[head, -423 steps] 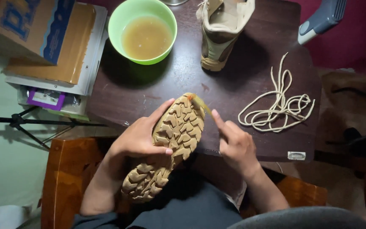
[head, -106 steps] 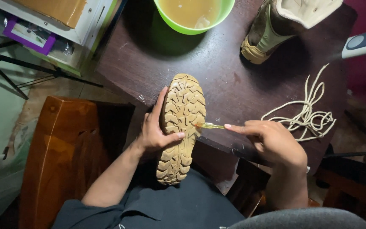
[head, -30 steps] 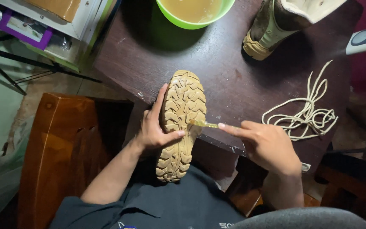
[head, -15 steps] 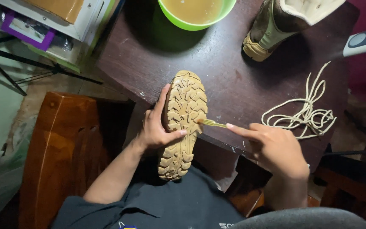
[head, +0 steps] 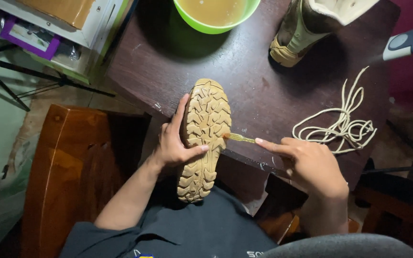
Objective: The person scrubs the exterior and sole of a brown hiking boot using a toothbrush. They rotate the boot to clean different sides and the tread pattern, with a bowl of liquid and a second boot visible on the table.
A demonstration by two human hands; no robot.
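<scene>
1 boot [head: 202, 138] in L hand [head: 173, 143], 1 brush [head: 239, 138] in R hand [head: 311, 165].

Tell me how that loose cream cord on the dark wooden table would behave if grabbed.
The cream cord lies in slack loops, so it is probably floppy and light. Lifted at one point, it would likely dangle and trail. Pushed across the dark wooden table, it would probably bunch rather than slide whole.

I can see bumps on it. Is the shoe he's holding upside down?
Yes, upside down: the boot shows its knobbly tan sole upward, held by the left hand.
</scene>
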